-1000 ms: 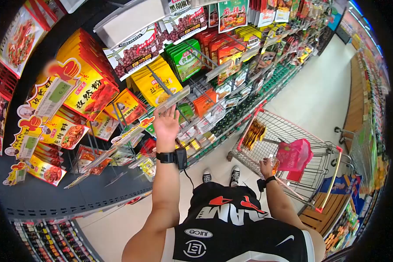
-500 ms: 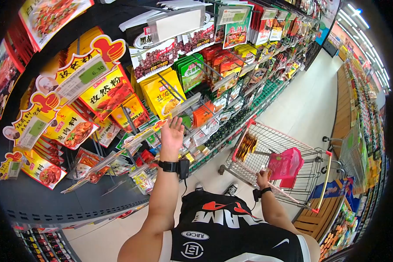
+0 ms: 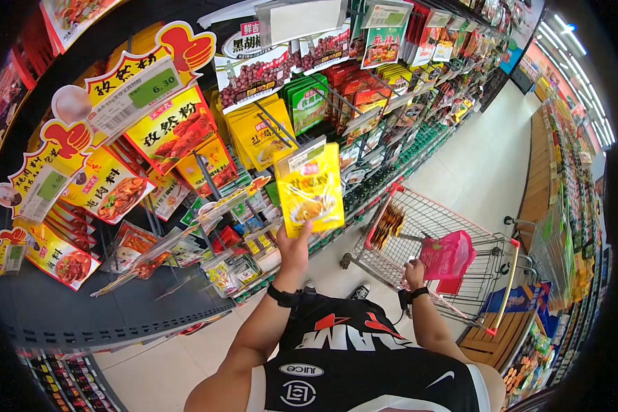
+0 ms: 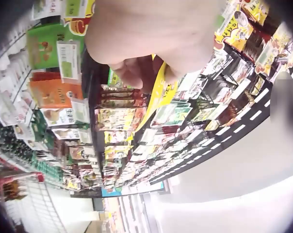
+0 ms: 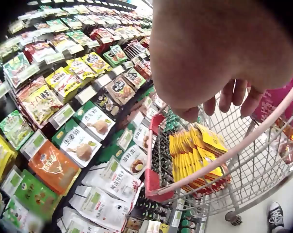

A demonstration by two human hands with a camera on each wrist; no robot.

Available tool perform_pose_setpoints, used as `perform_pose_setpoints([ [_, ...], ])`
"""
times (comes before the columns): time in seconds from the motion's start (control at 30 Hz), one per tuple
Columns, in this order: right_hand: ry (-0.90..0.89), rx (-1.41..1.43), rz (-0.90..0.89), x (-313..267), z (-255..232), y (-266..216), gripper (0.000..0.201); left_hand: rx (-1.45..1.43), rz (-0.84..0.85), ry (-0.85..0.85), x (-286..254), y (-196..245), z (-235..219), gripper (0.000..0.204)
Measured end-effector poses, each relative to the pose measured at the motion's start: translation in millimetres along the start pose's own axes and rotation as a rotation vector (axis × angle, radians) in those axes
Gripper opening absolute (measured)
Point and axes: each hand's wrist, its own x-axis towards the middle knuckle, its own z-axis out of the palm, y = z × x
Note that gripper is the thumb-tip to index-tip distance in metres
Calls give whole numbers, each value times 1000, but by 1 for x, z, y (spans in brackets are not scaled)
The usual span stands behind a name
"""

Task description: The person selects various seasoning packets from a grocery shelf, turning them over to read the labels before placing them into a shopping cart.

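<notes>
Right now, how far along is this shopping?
Done: yellow packets stand in the cart, near a pink bag. In progress: the left hand holds another yellow packet, outside the cart. Left: probably putting that one in; whether more are wanted, the pictures don't settle.

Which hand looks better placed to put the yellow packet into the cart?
Left, I'd judge: the left hand already pinches the yellow packet. The right hand is nearer the cart, but using it would probably need a handover first.
</notes>
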Motion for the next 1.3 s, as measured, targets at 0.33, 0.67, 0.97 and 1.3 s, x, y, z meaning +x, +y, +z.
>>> perform_pose_setpoints([
  [0.33,-387,203,-267,-43,-34,-134,19,751,439,-349,-24,13,6,13],
  [0.67,-911,1465,-162,-120,-73,-323,38,1098,908,-787,-35,-16,42,7],
  [0.97,-639,1070,-61,-105,-42,-274,31,1071,780,-871,-44,-38,35,16],
  [1.3,-622,905,-146,-99,-30,-268,32,1157,490,-923,-36,-56,27,41],
])
